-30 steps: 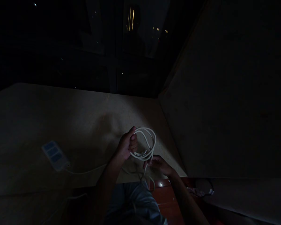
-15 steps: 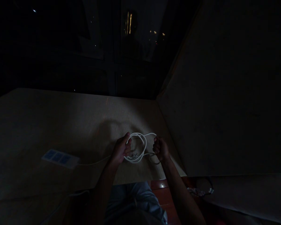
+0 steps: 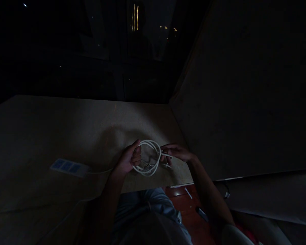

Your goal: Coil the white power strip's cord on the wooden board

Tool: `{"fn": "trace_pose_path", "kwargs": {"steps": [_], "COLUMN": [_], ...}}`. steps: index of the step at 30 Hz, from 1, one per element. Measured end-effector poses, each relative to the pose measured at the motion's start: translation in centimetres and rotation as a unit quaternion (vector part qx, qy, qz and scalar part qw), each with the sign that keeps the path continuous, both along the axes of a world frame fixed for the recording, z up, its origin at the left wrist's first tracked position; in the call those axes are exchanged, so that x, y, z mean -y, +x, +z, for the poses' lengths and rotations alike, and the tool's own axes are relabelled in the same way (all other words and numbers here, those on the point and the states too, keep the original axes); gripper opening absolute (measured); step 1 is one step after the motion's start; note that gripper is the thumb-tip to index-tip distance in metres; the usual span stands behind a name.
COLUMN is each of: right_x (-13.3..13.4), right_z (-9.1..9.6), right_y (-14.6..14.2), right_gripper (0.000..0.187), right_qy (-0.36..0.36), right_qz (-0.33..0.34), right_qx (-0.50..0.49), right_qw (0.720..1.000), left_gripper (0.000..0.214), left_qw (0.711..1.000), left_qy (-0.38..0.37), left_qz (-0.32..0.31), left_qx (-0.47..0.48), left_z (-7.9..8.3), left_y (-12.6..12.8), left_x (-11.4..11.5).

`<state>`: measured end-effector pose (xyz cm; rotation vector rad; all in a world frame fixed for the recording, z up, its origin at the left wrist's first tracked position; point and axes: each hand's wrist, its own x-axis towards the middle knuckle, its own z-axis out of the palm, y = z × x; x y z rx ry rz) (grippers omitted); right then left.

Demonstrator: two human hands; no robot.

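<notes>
A white cable (image 3: 157, 165) is wound into a loose coil above the tabletop. My left hand (image 3: 129, 157) is closed round the coil's left side, thumb on top. On the other side, my right hand (image 3: 175, 152) reaches its fingers to the coil's right edge and has hold of a stretch of cable there; part of that grip is hidden behind the strands. Farther left lies a white power strip (image 3: 68, 167) with blue panels, its cord running to my left hand. Small objects inside the coil are too dark to make out.
The pale tabletop (image 3: 89, 115) meets a dark panel (image 3: 244, 119) on the right and dark window panes (image 3: 148, 44) behind. Another thin cord (image 3: 66, 217) hangs at lower left. Below the front edge are my legs (image 3: 148, 211) and a reddish floor (image 3: 178, 200).
My right hand has gone from a fist apart from the coil to fingers reaching in at its right edge. The cable's free part has come closer to the coil. The view has shifted slightly.
</notes>
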<state>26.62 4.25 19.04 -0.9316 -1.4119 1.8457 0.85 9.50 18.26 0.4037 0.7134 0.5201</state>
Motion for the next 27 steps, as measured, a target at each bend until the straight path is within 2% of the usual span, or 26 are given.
{"fn": "trace_pose_path", "kwargs": {"steps": [2, 4, 8, 10, 12, 14, 18, 23, 27], "right_x": [-0.5, -0.7, -0.5, -0.3, -0.2, -0.2, -0.1, -0.6, -1.2], "right_z": [0.6, 0.7, -0.1, -0.4, -0.5, -0.6, -0.6, -0.6, -1.0], "right_y": [-0.6, -1.3, -2.7, -3.4, -3.9, -4.3, -4.6, -5.4, -5.8], "right_gripper": [0.044, 0.040, 0.047, 0.050, 0.047, 0.043, 0.033, 0.027, 0.028], "right_qy": [-0.023, -0.055, -0.130, -0.132, -0.096, -0.053, -0.010, 0.073, 0.210], "right_qz": [0.079, 0.121, 0.163, 0.166, 0.129, 0.059, -0.103, -0.264, -0.341], "right_qx": [0.028, 0.034, 0.003, 0.004, 0.031, 0.069, 0.136, 0.176, 0.249], "right_qw": [0.996, 0.991, 0.978, 0.977, 0.986, 0.994, 0.985, 0.946, 0.882], "left_gripper": [0.049, 0.049, 0.049, 0.049, 0.050, 0.051, 0.051, 0.049, 0.048], "left_qw": [1.000, 1.000, 0.997, 0.996, 0.995, 0.995, 0.997, 0.999, 0.999], "left_qy": [0.003, 0.007, 0.017, 0.024, 0.032, 0.036, 0.029, 0.011, 0.004], "left_qz": [-0.006, -0.015, -0.053, -0.067, -0.069, -0.065, -0.047, -0.002, 0.021], "left_qx": [0.012, 0.025, 0.045, 0.054, 0.063, 0.067, 0.055, 0.036, 0.036], "left_z": [0.2, 0.5, 0.9, 1.0, 1.0, 0.9, 0.7, 0.5, 0.8], "left_y": [-0.2, -0.5, -1.1, -1.4, -1.8, -2.2, -2.6, -2.2, -1.7], "left_x": [0.3, 0.6, 1.1, 1.1, 1.1, 1.0, 1.1, 1.4, 1.4]}}
